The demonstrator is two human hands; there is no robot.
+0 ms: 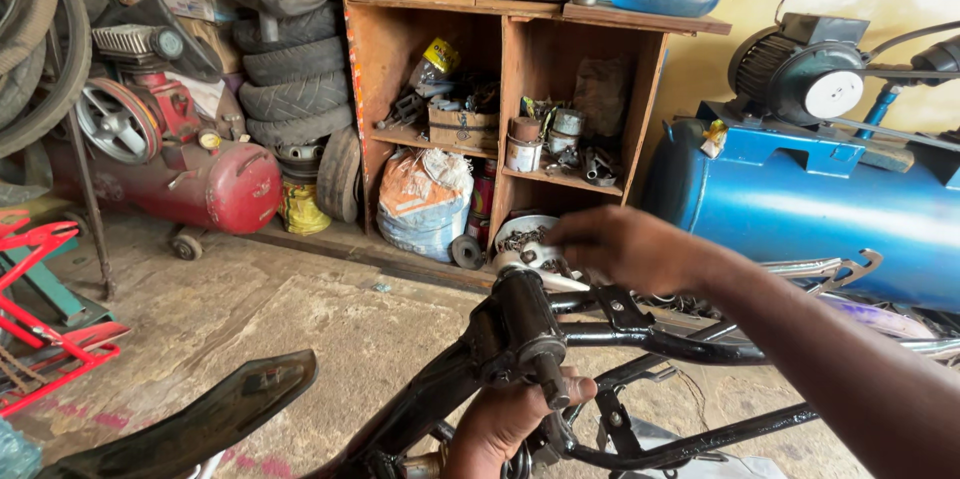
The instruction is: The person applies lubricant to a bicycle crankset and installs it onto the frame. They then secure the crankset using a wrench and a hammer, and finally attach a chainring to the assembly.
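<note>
Left hand [510, 419] is gripping low on the black motorcycle frame [640, 339], fingers curled shut around the tubing just under the steering head tube [525, 324], thumb lying against the short threaded stub at its lower end. Right hand [625, 247] is reaching across the top of the head tube, fingers loosely bent and partly spread, fingertips touching or hovering at the upper rim; motion blur, so can't tell if it's pinching anything.

Frame is sitting low centre, painted gloss black, round steel tubes with welded brackets, tilting up toward the head tube. A black plastic fender piece [190, 419] is lying lower left on the rough concrete floor [300, 319].

Behind: a raw wooden shelf unit [520, 49] holding tins and metal parts, a stuffed woven sack [425, 204] at its base, ribbed tyres [295, 69] stacking left, a red cylindrical compressor tank [200, 184], and a blue compressor tank [830, 209] right with a finned motor on top.
</note>
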